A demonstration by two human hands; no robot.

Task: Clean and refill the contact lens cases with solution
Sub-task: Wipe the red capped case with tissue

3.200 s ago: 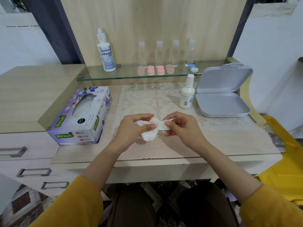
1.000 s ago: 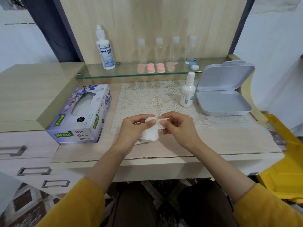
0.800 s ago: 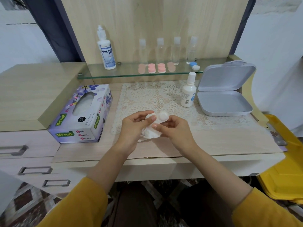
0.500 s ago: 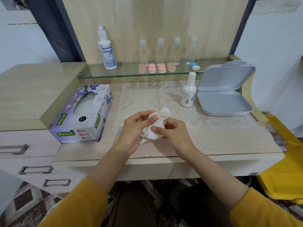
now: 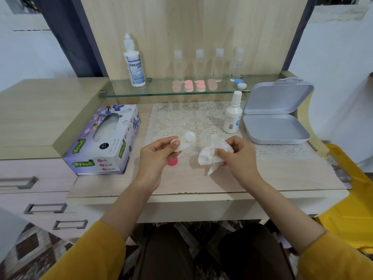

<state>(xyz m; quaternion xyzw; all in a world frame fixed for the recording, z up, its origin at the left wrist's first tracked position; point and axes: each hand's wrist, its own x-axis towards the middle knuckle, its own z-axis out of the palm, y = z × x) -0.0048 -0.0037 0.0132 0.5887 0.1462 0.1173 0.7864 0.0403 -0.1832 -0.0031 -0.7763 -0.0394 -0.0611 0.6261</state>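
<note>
Left hand (image 5: 155,156) pinched white lens case (image 5: 186,141); right hand (image 5: 240,156) gripped crumpled tissue (image 5: 210,156). Nearby tissue box (image 5: 105,142) read "Mysoft"; tall bottle (image 5: 135,65) "Dream Eye".

Lens case (image 5: 186,140) is showing plain white; the crumpled tissue (image 5: 212,156) is matching it. A loose cap (image 5: 173,162) is glowing hot pink against the table (image 5: 282,174), which is running pale wood grain. Tissue box (image 5: 105,142) is wearing purple with violet blossoms and green lettering. Lace mat (image 5: 181,118) is showing cream, in round doily motifs. Shelf cases (image 5: 194,85) are showing pink tops over white; another case (image 5: 238,81) is pairing blue with white. Open tin (image 5: 276,118) is reading flat grey. Sleeves (image 5: 90,255) are showing mustard yellow.
</note>
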